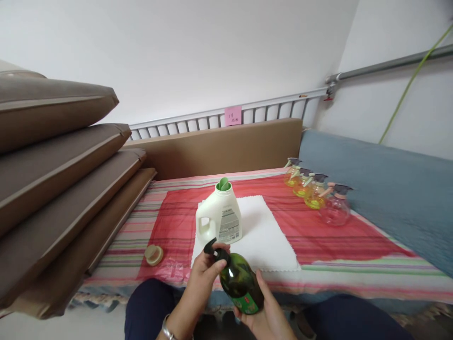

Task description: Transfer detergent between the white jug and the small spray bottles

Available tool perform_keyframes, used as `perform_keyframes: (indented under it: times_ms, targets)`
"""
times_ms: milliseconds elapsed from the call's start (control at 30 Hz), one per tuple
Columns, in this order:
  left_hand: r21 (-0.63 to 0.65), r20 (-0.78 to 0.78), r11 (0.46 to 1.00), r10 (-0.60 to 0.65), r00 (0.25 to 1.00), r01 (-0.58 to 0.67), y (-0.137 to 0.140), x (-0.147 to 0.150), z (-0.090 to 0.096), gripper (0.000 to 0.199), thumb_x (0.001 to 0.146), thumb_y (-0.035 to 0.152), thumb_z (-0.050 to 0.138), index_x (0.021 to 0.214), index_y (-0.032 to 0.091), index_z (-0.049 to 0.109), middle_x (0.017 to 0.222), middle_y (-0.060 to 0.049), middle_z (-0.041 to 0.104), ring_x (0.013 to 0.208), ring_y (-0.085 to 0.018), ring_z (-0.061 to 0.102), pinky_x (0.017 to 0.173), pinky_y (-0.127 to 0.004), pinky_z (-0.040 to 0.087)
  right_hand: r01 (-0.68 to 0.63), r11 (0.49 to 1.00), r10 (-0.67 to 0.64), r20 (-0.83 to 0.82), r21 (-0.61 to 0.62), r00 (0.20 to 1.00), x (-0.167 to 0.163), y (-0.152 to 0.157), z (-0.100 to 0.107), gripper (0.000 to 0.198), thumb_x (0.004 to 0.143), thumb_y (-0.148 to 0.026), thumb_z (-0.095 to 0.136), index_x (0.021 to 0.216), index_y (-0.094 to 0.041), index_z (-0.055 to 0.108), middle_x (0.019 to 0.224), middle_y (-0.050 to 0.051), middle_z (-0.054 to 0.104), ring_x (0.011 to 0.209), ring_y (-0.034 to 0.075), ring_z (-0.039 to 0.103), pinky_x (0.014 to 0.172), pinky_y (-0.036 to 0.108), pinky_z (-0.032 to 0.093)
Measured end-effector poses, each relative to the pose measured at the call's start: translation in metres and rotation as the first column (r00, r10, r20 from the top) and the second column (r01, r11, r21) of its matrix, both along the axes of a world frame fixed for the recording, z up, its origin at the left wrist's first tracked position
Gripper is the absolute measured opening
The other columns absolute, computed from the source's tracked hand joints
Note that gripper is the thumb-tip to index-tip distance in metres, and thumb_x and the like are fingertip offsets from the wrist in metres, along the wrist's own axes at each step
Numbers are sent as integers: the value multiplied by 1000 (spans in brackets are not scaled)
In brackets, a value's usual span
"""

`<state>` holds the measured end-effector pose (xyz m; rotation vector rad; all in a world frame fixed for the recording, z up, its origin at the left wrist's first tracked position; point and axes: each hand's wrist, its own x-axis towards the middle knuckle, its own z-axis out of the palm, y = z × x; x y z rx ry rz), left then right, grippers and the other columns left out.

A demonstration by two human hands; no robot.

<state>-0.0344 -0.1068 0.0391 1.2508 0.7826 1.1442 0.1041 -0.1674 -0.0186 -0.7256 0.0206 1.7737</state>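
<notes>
My left hand (208,268) is closed around the black pump head and neck of a dark green pump bottle (242,278). Near its lower end, my right hand (264,311) grips the bottle's body, which is tilted and bears a bright green label. Just beyond the hands stands a white detergent jug (226,217) with a handle on its left side and a green spout in its uncapped mouth. It rests on a white cloth (272,243). A round pale cap (154,255) lies to the left on red sheeting (170,222).
Several clear pump bottles (334,210) stand in a row at the right, some with yellow liquid. Stacked brown cushions (67,208) rise at the left. A brown board (219,146) runs along the back, with a pink note (233,116) above it. A blue padded side (382,184) borders the right.
</notes>
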Motion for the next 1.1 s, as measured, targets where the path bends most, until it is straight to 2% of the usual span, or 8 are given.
perform_keyframes:
  times_ms: [267,433,600,733,833,867,967,1100]
  targets:
    - [71,51,973,215,975,-218,-2,-18,27,28,74,29,66,100,19,62,98,-9,70,88,-23,65,80,-35,50,-4,1000,4,-2,-15,1000,3,0,-2,35,70,-48,70,84,-16,67,75,5,73,61,17,62,58,30,46]
    - [198,43,898,391,919,-392,-12,-20,35,25,75,28,66,99,20,63,99,-6,70,87,-21,65,78,-30,51,-1,1000,0,-11,-13,1000,3,3,-5,35,71,-49,69,85,-17,67,76,6,74,62,17,61,58,31,47]
    - [167,-74,965,218,973,-203,-5,-27,30,27,74,26,68,100,19,64,101,-8,69,89,-22,64,77,-30,51,-4,1000,4,5,2,1000,2,2,-1,36,68,-49,71,83,-17,68,75,6,73,61,18,61,57,30,46]
    - [188,19,913,365,931,-362,1,-30,31,24,76,27,66,99,21,64,98,-5,69,88,-18,63,77,-27,48,-5,1000,5,-6,8,1000,2,2,-2,33,68,-47,72,82,-17,68,75,5,73,62,18,62,59,31,46]
    - [136,-40,970,209,977,-202,1,-30,32,26,72,25,69,97,18,66,94,-7,70,85,-19,64,76,-28,49,-16,1000,16,-35,13,999,3,3,-8,34,72,-47,69,86,-16,68,77,6,74,62,18,62,58,31,46]
    - [120,-17,973,202,979,-199,2,-31,33,27,71,24,70,97,18,66,94,-7,70,85,-19,64,76,-28,49,-16,1000,17,-44,11,999,3,3,-10,34,73,-47,68,86,-16,68,77,7,74,62,18,62,58,32,46]
    - [58,199,918,375,905,-393,17,-41,34,29,72,26,70,100,20,63,97,-5,69,84,-15,63,73,-24,48,-13,1000,13,-65,-5,998,5,5,-16,30,75,-45,67,85,-16,68,78,7,75,63,18,62,59,33,47]
    - [-222,328,828,561,760,-515,52,-65,14,34,67,33,72,96,20,62,93,-3,70,73,-11,63,67,-23,50,-35,999,33,-106,-18,994,12,6,-23,30,74,-45,68,83,-17,70,78,6,75,68,20,65,60,33,48]
